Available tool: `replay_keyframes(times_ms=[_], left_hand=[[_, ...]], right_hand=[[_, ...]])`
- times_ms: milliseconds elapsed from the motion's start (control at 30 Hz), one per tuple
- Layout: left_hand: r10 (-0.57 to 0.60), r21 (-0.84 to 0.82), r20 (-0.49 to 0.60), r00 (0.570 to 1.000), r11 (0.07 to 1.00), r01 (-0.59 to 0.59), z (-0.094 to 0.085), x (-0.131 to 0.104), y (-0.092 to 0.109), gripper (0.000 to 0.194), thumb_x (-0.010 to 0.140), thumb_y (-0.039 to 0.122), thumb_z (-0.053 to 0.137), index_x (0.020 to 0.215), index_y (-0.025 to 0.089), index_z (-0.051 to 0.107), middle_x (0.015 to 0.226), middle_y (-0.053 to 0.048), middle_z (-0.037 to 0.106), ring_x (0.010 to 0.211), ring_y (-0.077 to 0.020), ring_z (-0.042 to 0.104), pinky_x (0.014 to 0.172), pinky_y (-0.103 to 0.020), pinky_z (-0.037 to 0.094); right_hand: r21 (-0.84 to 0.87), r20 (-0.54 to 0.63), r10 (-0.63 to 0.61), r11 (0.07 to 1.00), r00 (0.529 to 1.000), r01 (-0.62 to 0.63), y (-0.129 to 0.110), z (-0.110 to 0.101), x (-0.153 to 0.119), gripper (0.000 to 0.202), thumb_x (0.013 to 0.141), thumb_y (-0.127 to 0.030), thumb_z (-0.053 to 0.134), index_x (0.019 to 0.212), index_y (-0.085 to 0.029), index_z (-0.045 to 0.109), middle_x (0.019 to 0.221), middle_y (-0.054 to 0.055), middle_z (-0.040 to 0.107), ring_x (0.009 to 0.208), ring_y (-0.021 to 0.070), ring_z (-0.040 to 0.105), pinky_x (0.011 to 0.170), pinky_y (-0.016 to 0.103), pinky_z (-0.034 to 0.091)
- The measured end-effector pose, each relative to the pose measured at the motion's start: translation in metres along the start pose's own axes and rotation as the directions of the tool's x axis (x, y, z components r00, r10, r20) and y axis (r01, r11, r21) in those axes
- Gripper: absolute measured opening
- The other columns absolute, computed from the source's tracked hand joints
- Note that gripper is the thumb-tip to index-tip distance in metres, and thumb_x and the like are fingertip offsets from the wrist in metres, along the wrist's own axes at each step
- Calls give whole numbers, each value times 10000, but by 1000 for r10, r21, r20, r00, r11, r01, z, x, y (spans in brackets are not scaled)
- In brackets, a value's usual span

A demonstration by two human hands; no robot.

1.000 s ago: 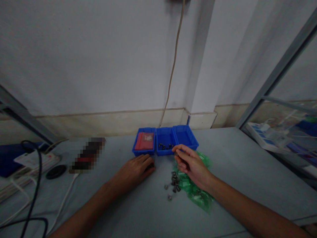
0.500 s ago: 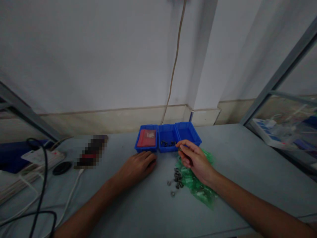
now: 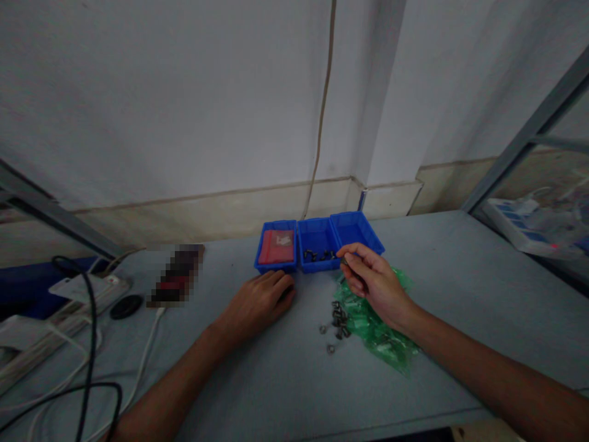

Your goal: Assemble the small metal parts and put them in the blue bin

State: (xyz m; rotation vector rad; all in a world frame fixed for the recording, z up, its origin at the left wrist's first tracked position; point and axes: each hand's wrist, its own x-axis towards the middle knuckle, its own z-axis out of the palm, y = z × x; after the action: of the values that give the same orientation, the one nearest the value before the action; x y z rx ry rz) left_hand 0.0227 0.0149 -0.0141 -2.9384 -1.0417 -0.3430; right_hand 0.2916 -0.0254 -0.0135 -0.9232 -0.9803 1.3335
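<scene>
My right hand (image 3: pixel 370 279) is closed in a pinch on a small dark screw, just in front of the middle and right blue bins. Several dark screws lie in the middle blue bin (image 3: pixel 317 266). The right blue bin (image 3: pixel 356 230) stands beside it. In the left blue bin (image 3: pixel 275 268) is a red packet (image 3: pixel 276 247). My left hand (image 3: pixel 260 301) rests on the table at the front of the left bin, its fingers bent and partly hidden. Below my right hand, a pile of screws (image 3: pixel 339 320) lies beside green plastic wrap (image 3: pixel 377 331), with two washers (image 3: pixel 330 349) near it.
At the left are a blurred-out phone (image 3: pixel 177 276) with a white cable, a black round disc (image 3: pixel 126 307), power strips and black cables (image 3: pixel 92 344). Another power strip (image 3: pixel 524 230) lies at the right behind a metal frame (image 3: pixel 519 141). A wall stands behind the bins.
The view has shifted slightly, so the bins and table items appear a little higher and mostly further right. Both hands keep nearly the same pose and place by the bins.
</scene>
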Motion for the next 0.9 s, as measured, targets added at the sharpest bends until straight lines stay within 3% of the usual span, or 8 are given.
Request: replay_keyframes(times_ms=[200, 433, 600, 900], left_hand=[[1, -4, -3, 1000, 1000, -1, 1, -1, -1, 177, 1082, 275, 495, 1052, 189, 646, 995, -84, 712, 869, -226, 682, 788, -352, 555], [-16, -8, 12, 1000, 1000, 16, -1, -1, 0, 155, 1078, 278, 513, 1058, 197, 644, 1021, -82, 707, 871, -222, 676, 793, -347, 545], [-49, 9, -9, 999, 999, 49, 0, -1, 6, 192, 1048, 397, 612, 1085, 209, 633, 1055, -79, 696, 928, -243, 683, 804, -357, 552], [-206, -22, -40, 978, 979, 205, 5, 4, 19, 260, 1031, 471, 600, 1033, 213, 636, 1021, -81, 726, 904, -264, 697, 780, -387, 566]], right_hand=[[-6, -7, -9, 1000, 1000, 9, -1, 1, 0, 255, 954, -454, 754, 1056, -227, 699, 731, -32, 582, 484, 73, 354, 411, 209, 248], [-108, 7, -79, 991, 997, 80, -2, 1, -1, 252, 954, -415, 750, 1127, -241, 694, 889, -2, 653, 512, 72, 402, 415, 212, 275], [-137, 8, -70, 988, 997, 71, -2, 2, -2, 258, 926, -411, 782, 1104, -248, 690, 744, -54, 540, 496, 80, 383, 424, 224, 269], [-150, 15, -70, 986, 997, 71, 0, 0, -2, 245, 938, -426, 772, 1099, -260, 690, 691, -62, 494, 499, 97, 389, 436, 236, 270]])
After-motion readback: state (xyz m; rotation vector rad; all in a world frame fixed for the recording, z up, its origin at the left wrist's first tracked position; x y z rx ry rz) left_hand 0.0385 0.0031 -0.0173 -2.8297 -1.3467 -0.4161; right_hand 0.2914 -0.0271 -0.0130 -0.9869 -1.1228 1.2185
